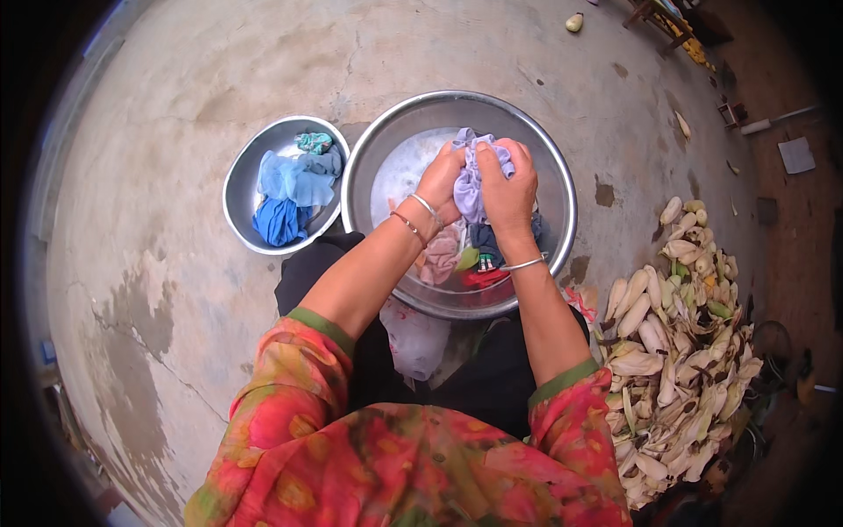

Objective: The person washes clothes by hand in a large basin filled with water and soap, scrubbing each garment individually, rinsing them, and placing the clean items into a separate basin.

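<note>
Both hands grip a bunched lavender cloth [469, 191] over a wide metal basin [454, 104]. My left hand [440, 181] holds its left side, and my right hand [510, 188] has the fingers folded over its right side. Cloudy, sudsy water [402, 168] shows in the basin. Below the hands lie a pink cloth [440, 257], a dark blue-grey cloth [486, 240] and a red cloth [486, 277]. Part of this laundry is hidden by my hands and forearms.
A smaller metal basin [238, 197] to the left holds a light blue sheer cloth [296, 179], a bright blue cloth [282, 221] and a teal patterned cloth [314, 142]. Husked-looking corn ears [678, 356] are heaped on the right. Wet patches mark the concrete floor [197, 263].
</note>
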A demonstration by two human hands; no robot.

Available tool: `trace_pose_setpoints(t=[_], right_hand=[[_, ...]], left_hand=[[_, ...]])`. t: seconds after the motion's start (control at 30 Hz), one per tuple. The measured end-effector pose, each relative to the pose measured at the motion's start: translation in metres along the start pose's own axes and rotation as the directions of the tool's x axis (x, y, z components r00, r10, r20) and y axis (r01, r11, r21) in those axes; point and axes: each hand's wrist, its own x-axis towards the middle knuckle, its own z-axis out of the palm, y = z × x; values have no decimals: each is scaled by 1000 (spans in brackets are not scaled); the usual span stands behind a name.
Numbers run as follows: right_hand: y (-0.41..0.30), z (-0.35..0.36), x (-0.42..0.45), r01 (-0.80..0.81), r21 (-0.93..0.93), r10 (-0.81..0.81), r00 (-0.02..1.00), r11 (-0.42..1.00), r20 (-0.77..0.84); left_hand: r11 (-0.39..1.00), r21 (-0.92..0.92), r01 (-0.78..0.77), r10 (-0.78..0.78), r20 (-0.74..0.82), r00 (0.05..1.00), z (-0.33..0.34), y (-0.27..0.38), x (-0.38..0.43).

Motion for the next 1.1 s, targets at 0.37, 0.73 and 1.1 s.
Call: trace_pose_setpoints(t=[0.37,0.73,1.1], right_hand=[[39,-10,26,-214,118,230,964,970,-137],[41,-27,34,-334,120,349,928,935,-128],[-1,5,-6,-29,-23,29,1000,999,-13]], left_hand=[[997,74,-19,20,-6,1000,23,-7,-3],[997,78,29,-29,7,1000,37,-12,-8],[995,-32,90,-88,52,995,-6,-3,13]])
